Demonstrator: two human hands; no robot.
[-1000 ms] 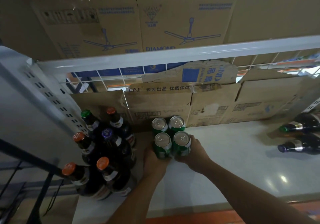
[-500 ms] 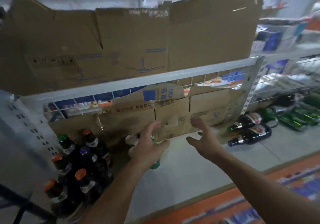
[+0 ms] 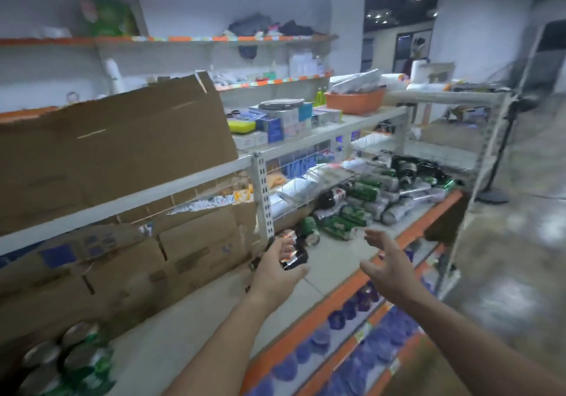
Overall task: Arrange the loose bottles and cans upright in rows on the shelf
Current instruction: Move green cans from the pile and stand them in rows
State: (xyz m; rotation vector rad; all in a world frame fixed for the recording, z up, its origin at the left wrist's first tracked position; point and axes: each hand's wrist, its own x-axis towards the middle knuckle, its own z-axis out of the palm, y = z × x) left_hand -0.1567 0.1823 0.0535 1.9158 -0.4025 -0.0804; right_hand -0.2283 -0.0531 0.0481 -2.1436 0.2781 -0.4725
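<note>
Several green cans (image 3: 76,362) stand upright in a block at the lower left of the white shelf (image 3: 196,328). Dark bottles (image 3: 298,254) lie on their sides further right, just past my left hand (image 3: 277,268). Beyond them a loose pile of green cans and dark bottles (image 3: 370,202) lies on the shelf. My left hand is open above the shelf, fingers spread, holding nothing. My right hand (image 3: 384,265) is open too, over the shelf's front edge, fingers pointing toward the pile. The whole view is blurred.
Flattened cardboard boxes (image 3: 128,261) line the back of the shelf, and more cardboard (image 3: 116,150) stands on the shelf above. An orange-edged lower shelf (image 3: 346,337) holds blue-capped goods. An orange basin (image 3: 355,100) and small boxes sit higher up. An aisle floor (image 3: 514,273) lies right.
Both hands have let go of the green cans and opened. The view has swung right along the shelf, and my hands have moved right toward the lying bottles and cans.
</note>
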